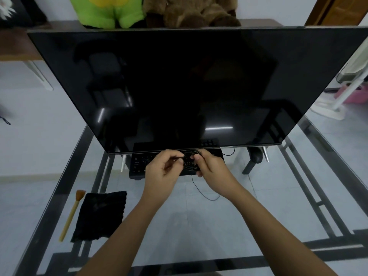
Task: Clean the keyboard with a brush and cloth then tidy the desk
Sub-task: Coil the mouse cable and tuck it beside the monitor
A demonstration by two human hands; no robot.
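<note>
Over the black keyboard [139,166], the left hand [163,170] pinches the cable's end; the right hand [209,168] is closed around the coiled black cable [191,162].

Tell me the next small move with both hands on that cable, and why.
Probably wind the last slack into the thin black cable's coil: left hand pinches one strand, right hand holds the loops, and a loose length trails across the glass desk.

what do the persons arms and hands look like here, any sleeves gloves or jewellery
Both forearms are bare as far as the view shows, with no sleeve edge in sight. The left hand and right hand wear no gloves, and no watch, bracelet or ring is visible. Fingernails look short and unpainted.
</note>
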